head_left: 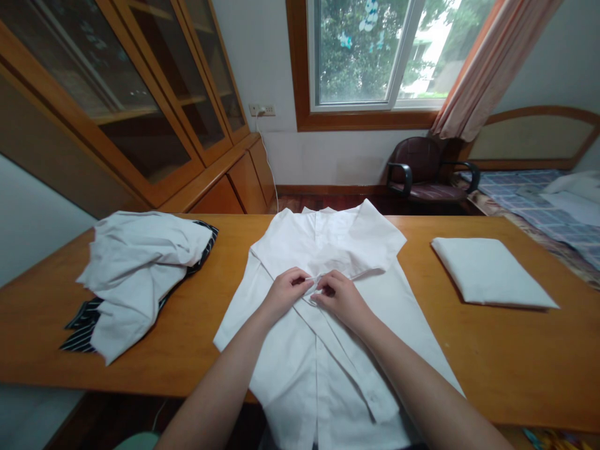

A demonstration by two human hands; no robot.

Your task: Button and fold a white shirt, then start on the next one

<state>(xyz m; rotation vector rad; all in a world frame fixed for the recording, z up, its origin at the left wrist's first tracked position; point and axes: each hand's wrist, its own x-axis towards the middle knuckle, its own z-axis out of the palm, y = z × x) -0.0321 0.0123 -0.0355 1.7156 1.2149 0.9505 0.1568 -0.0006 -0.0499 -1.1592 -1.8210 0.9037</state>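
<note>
A white long-sleeved shirt [323,237] lies spread across the middle of the table, its lower end hanging over the near edge. One sleeve is laid diagonally over the front, its cuff pointing toward me. Near the shirt's middle, my left hand [287,290] pinches a bit of the white fabric between thumb and fingers. Close beside it, my right hand [341,297] has its fingers bent and closed on the same area of cloth. The fingertips of both hands are almost touching. Exactly which part of the shirt they grip is too small to make out.
On the wooden table [225,262], a crumpled white garment [145,262] lies at left over a black striped cloth [84,334]. A neatly folded white cloth [492,272] sits at right. Beyond stand a glass-door cabinet [206,156], an armchair [417,165] and a bed [529,194].
</note>
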